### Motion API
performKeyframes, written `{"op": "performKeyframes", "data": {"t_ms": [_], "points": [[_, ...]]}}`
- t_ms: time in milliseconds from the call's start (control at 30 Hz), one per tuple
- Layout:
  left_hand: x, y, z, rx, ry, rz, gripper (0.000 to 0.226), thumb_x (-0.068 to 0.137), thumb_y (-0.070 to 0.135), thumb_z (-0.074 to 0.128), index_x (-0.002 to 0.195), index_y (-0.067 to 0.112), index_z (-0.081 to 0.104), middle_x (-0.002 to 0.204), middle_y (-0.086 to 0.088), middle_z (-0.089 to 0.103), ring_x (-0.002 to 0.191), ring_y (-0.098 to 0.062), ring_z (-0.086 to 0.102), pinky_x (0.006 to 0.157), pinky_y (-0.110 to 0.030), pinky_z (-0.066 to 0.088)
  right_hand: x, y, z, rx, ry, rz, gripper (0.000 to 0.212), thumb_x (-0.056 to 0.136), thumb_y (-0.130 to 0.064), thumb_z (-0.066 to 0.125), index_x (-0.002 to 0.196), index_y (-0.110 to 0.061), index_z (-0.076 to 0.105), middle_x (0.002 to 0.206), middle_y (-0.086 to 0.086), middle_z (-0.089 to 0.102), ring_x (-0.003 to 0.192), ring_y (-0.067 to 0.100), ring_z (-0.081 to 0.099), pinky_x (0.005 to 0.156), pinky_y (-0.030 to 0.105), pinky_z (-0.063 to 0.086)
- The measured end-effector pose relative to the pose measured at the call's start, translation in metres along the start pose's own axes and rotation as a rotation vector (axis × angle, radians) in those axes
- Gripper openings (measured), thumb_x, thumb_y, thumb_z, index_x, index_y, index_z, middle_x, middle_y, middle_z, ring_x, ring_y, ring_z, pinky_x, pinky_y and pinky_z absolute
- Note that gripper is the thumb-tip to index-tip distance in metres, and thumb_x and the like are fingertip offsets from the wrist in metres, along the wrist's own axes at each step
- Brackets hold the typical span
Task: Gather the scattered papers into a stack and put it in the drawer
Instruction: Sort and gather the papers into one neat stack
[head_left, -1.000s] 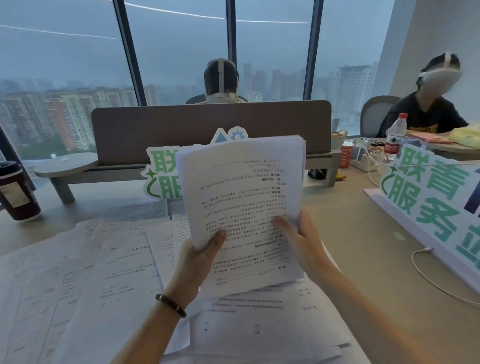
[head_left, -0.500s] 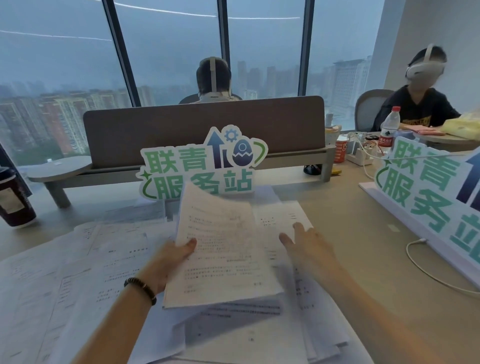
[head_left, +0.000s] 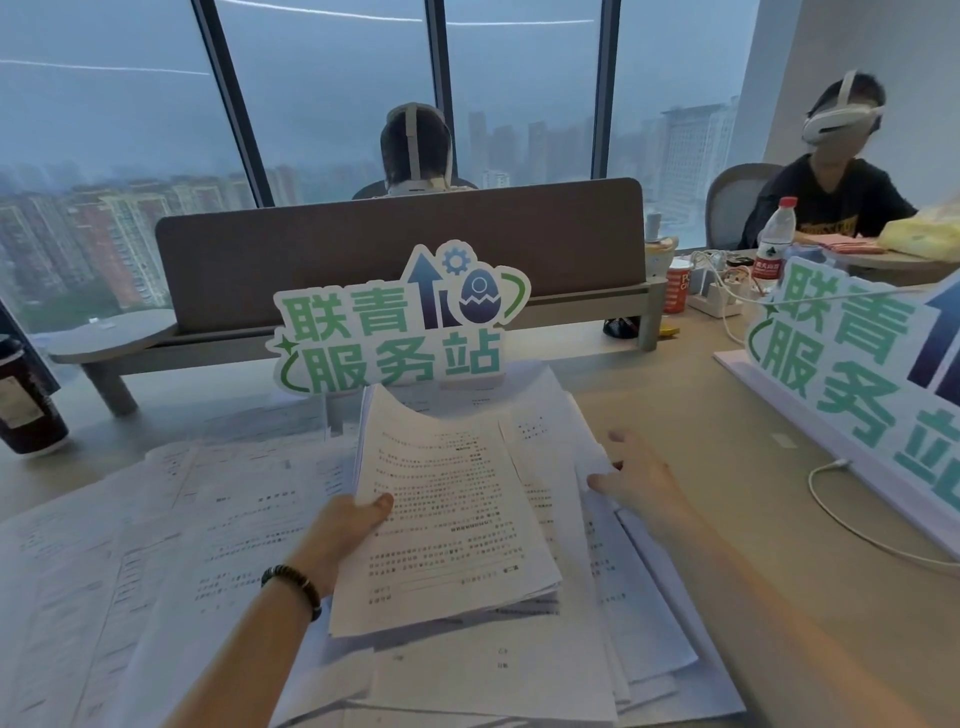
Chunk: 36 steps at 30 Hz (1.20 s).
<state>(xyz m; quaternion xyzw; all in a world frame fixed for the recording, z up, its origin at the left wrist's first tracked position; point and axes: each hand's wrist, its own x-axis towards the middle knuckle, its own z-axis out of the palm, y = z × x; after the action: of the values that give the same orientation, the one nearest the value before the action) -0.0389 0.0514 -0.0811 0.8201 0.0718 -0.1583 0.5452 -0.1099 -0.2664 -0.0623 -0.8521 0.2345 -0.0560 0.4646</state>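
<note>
One stack (head_left: 447, 514), long axis pointing away, gripped by left hand (head_left: 343, 530); right hand (head_left: 636, 475) open on loose papers (head_left: 550, 431).

Probably a high-rise office: shared desks (head_left: 727, 467), divider panel (head_left: 400, 249), city skyline through windows (head_left: 322, 93).

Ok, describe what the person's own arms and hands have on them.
Both forearms are bare, no sleeves in view. The left hand has a dark beaded bracelet round its wrist. The right hand shows no ring, watch or band.
</note>
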Motion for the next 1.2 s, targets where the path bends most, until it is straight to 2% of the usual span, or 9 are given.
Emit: {"op": "performKeyframes", "data": {"t_ms": [167,267,367,700,767,867,1000,1067,1200], "points": [[0.002,-0.002,0.000,-0.019,0.003,0.000,0.031,0.096,0.031,0.063,0.103,0.002,0.072,0.093,-0.020,0.076,0.083,-0.036,0.072,0.064,-0.036,0.058,0.005,0.006,-0.005,-0.053,-0.019,0.007,0.067,0.079,-0.015,0.081,0.137,-0.013,0.047,0.124,0.007,0.060,0.098,0.020,0.052,0.072,0.029,0.042],[0.002,-0.003,-0.001,-0.032,0.001,-0.005,0.031,0.096,0.030,0.063,0.104,0.001,0.071,0.092,-0.020,0.076,0.081,-0.036,0.073,0.062,-0.035,0.058,0.005,0.011,-0.003,-0.089,-0.010,-0.027,0.049,0.082,-0.023,0.079,0.125,-0.015,0.058,0.105,-0.001,0.063,0.085,0.013,0.058,0.058,0.022,0.040],[0.002,-0.004,-0.003,-0.046,-0.002,-0.002,0.033,0.096,0.030,0.063,0.106,0.000,0.071,0.094,-0.021,0.076,0.083,-0.038,0.073,0.064,-0.038,0.059,0.008,0.016,-0.001,-0.149,-0.004,-0.048,0.031,0.086,-0.029,0.076,0.111,-0.016,0.063,0.107,0.001,0.069,0.079,0.012,0.059,0.058,0.022,0.043],[-0.003,-0.005,-0.007,-0.129,-0.032,-0.001,0.027,0.098,0.024,0.061,0.110,0.002,0.069,0.095,-0.018,0.077,0.082,-0.036,0.074,0.058,-0.037,0.059,0.016,0.016,-0.012,-0.008,-0.020,-0.052,0.061,0.092,-0.011,0.064,0.147,-0.020,0.038,0.126,0.005,0.056,0.106,0.025,0.058,0.069,0.030,0.049],[-0.002,-0.006,-0.007,-0.133,-0.033,0.005,0.027,0.098,0.025,0.061,0.110,0.002,0.070,0.094,-0.018,0.077,0.082,-0.036,0.074,0.059,-0.037,0.060,0.019,0.018,-0.015,-0.021,-0.080,-0.018,0.048,0.090,-0.010,0.063,0.134,-0.020,0.045,0.115,0.004,0.058,0.099,0.024,0.058,0.071,0.033,0.051],[-0.001,-0.007,-0.006,-0.136,-0.029,0.005,0.028,0.097,0.025,0.062,0.110,0.002,0.070,0.094,-0.018,0.077,0.084,-0.037,0.074,0.063,-0.040,0.061,0.016,0.022,-0.018,-0.048,-0.144,0.010,0.031,0.088,-0.029,0.073,0.114,-0.023,0.058,0.110,0.003,0.068,0.091,0.020,0.065,0.077,0.034,0.055],[-0.001,-0.006,-0.005,-0.135,-0.027,0.010,0.028,0.097,0.025,0.062,0.109,0.001,0.070,0.094,-0.019,0.077,0.083,-0.037,0.074,0.062,-0.039,0.060,0.012,0.023,-0.020,0.031,-0.217,0.008,0.029,0.086,-0.026,0.077,0.107,-0.024,0.059,0.101,-0.002,0.071,0.077,0.009,0.064,0.062,0.023,0.048],[-0.002,-0.006,-0.004,-0.139,-0.029,0.014,0.027,0.097,0.025,0.062,0.109,0.001,0.070,0.093,-0.019,0.077,0.081,-0.036,0.074,0.057,-0.037,0.060,0.017,0.022,-0.022,0.105,-0.256,0.061,0.034,0.088,-0.022,0.075,0.113,-0.024,0.051,0.094,-0.006,0.065,0.079,0.011,0.062,0.068,0.028,0.050],[-0.001,-0.007,-0.006,-0.153,-0.037,0.017,0.027,0.097,0.024,0.062,0.110,0.002,0.070,0.094,-0.018,0.077,0.084,-0.037,0.074,0.060,-0.039,0.060,0.024,0.024,-0.022,0.208,-0.331,0.134,0.048,0.091,-0.015,0.066,0.136,-0.022,0.050,0.112,0.008,0.070,0.096,0.030,0.072,0.088,0.048,0.058]]}}
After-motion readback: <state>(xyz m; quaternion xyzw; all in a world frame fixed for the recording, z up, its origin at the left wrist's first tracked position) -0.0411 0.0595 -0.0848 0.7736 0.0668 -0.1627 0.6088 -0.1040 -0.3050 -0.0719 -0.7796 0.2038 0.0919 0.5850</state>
